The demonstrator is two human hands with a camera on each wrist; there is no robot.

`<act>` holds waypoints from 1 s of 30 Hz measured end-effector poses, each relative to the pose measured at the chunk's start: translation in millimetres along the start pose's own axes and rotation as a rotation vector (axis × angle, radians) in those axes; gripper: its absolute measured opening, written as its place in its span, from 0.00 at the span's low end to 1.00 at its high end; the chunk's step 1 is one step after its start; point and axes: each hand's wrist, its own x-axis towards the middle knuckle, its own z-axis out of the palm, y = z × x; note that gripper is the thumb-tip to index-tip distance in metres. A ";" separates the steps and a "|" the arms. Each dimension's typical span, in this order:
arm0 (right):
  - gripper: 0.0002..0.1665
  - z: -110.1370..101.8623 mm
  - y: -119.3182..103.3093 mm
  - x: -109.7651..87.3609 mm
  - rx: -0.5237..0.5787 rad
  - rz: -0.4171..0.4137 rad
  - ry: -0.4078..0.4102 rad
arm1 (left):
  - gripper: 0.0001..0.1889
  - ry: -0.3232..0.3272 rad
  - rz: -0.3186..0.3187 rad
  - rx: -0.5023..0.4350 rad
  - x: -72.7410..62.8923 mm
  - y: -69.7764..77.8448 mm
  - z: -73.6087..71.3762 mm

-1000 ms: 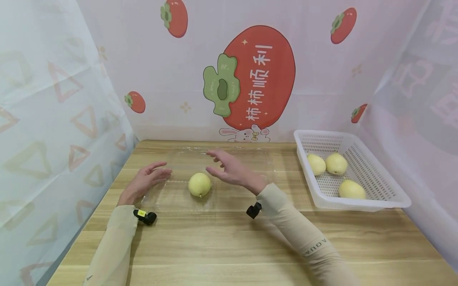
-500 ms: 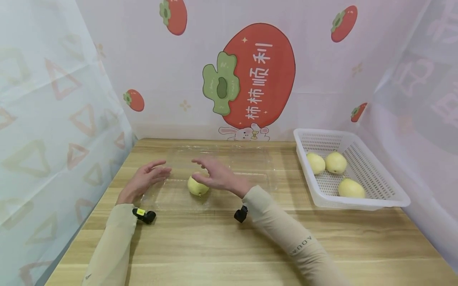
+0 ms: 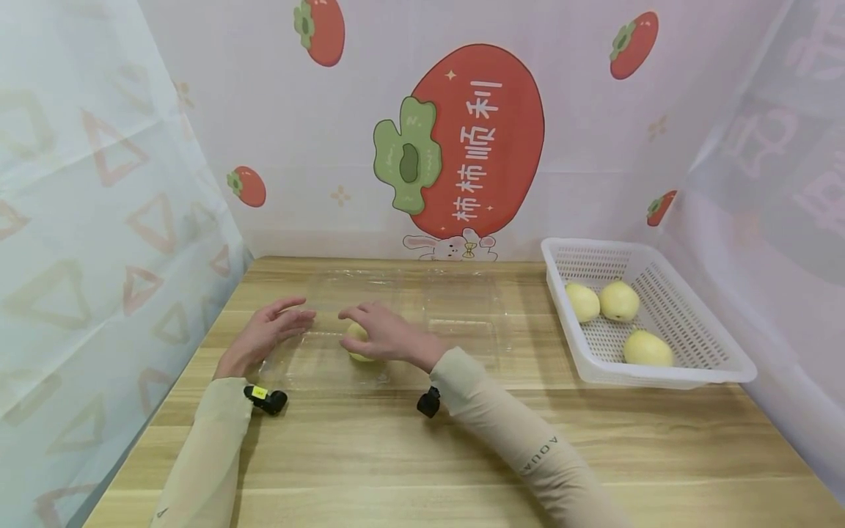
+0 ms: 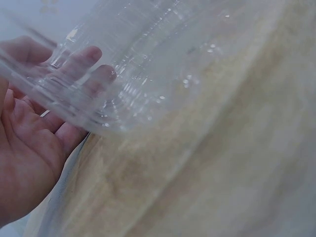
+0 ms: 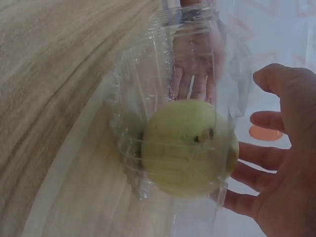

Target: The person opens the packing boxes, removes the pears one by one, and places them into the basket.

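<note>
A pale yellow pear (image 3: 357, 332) sits in the left part of a clear plastic box (image 3: 317, 370) on the wooden table. My right hand (image 3: 392, 337) is over the pear and partly covers it in the head view. In the right wrist view, its fingers stretch behind the pear (image 5: 185, 158) while the thumb stays apart from it. My left hand (image 3: 267, 334) is at the box's left side, fingers loosely bent. The left wrist view shows those fingers through the plastic wall (image 4: 131, 84), with nothing gripped.
At the right stands a white perforated basket (image 3: 660, 375) with three pears (image 3: 619, 301) in it. The right part of the clear box (image 3: 460, 326) lies right of my right hand. Printed cloth (image 3: 297, 147) hangs behind the table and along both sides.
My right hand has moved left and down from beside the pear to over it, now covering most of it. My left hand has stayed at the box's left side.
</note>
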 end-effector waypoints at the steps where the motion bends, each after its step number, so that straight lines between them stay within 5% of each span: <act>1: 0.30 1.4 -1.1 0.8 -0.013 0.009 -0.014 | 0.33 0.001 -0.002 0.002 0.1 0.0 0.0; 11: 0.26 15.6 -7.5 3.7 -0.263 0.078 -0.083 | 0.34 -0.003 -0.011 0.005 1.5 3.5 1.6; 30: 0.23 26.6 -18.3 10.7 -0.397 0.139 -0.161 | 0.33 -0.013 0.022 0.018 2.6 -1.0 -1.0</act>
